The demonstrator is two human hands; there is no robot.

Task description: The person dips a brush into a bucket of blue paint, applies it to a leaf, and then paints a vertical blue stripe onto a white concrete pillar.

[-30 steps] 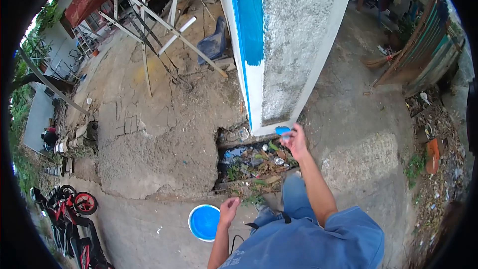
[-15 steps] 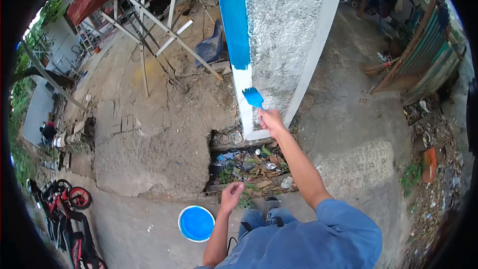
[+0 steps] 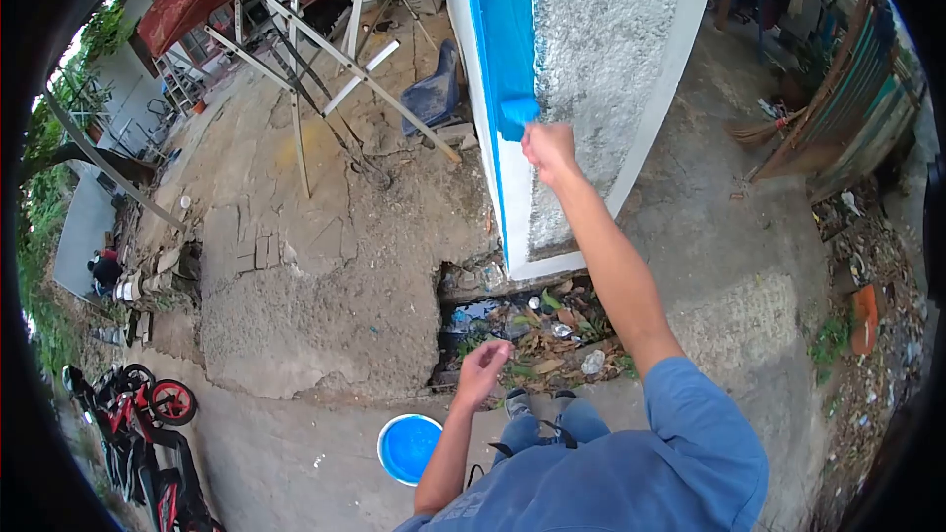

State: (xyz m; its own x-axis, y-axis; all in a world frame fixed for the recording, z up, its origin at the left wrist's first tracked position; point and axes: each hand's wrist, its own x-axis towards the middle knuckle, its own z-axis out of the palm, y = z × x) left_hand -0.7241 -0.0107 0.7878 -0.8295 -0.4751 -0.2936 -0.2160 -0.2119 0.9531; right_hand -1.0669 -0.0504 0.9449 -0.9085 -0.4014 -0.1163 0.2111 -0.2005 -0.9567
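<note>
Blue-bristled paintbrush (image 3: 517, 114) gripped in the right hand (image 3: 549, 150), whose fingers are closed around the handle. The bristles sit just above and to the left of the knuckles and press against the tall white concrete column (image 3: 685, 39) at the lower edge of its wet blue painted band (image 3: 498, 20). Immediately right of this hand is the column's rough grey plastered face (image 3: 601, 59); below the hand, the corner strip is white down to the base. The right arm stretches forward and up from a blue short sleeve (image 3: 705, 414). The left hand (image 3: 483, 371) hangs low, well apart from the paintbrush, with its fingers loosely curled and apart, holding nothing. Just below and to the left of the left hand, a round bucket of blue paint (image 3: 407, 448) stands on the concrete ground. Between the two hands, at the foot of the column, a broken drain trench (image 3: 532, 320) holds dead leaves, litter and dark water. Well to the left of the right hand, a leaning white metal frame (image 3: 325, 49) stands on cracked ground, with a dark blue plastic seat (image 3: 431, 89) lying between the frame and the column. A red motorcycle (image 3: 148, 414) is parked far to the left of the left hand. A straw broom (image 3: 764, 130) lies well to the right of the right hand, beyond the column.
</note>
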